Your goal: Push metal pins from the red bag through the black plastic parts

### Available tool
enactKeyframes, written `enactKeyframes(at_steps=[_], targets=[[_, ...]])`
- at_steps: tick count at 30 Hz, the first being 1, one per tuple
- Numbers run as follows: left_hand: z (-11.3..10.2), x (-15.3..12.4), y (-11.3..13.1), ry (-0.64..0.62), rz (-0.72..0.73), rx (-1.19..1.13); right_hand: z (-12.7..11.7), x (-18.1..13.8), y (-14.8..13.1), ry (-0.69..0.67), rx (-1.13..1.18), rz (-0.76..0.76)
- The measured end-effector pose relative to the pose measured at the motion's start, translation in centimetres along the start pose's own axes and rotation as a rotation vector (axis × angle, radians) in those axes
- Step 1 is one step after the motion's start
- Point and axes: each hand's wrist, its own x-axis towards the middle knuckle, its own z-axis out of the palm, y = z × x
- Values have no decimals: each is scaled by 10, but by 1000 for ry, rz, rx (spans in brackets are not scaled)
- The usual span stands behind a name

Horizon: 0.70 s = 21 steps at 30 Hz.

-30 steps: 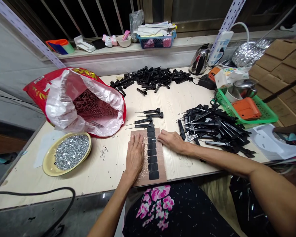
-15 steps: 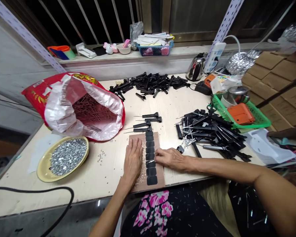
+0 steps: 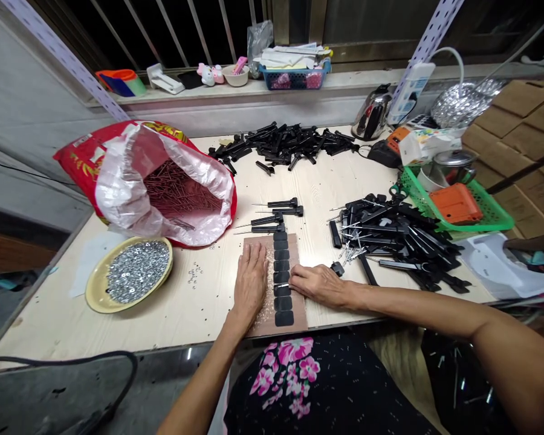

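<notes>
A brown board (image 3: 301,311) lies at the table's front edge, bearing a column of black rounded-square pieces (image 3: 284,318) and scattered pale granules (image 3: 267,307). My left hand (image 3: 251,279) rests flat on the board's left side, over some granules, fingers stretched forward. From the right, my right hand (image 3: 320,284) reaches the column with curled, pinched fingers; whatever they hold is hidden. A small shiny sliver (image 3: 281,285) shows on the black piece by those fingertips. Beyond the board lie several black handles with thin metal shafts (image 3: 267,221).
Left stand an open red sack (image 3: 86,154) of brown rods and a yellow bowl (image 3: 95,296) of metal washers. Black parts are heaped at the back (image 3: 294,142) and right (image 3: 390,235). A green basket (image 3: 498,217) and cardboard boxes (image 3: 517,139) stand farther right.
The camera view has tilted slightly, so everything appears shifted right and a little up. Both hands keep nearly the same place on the board.
</notes>
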Motion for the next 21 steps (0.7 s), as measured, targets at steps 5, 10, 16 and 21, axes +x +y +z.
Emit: enactKeyframes(at_steps=[5, 10, 16, 21], targets=[[1, -2, -3, 28, -3, -22, -21, -1, 17, 87, -81, -43], [4, -4, -7, 58, -13, -29, -67, -23, 68, 104, -284, 306], [4, -7, -7, 72, -29, -10, -91, -36, 103, -8, -509, 392], [3, -6, -2, 53, -34, -22, -76, 43, 80, 79, -356, 232]])
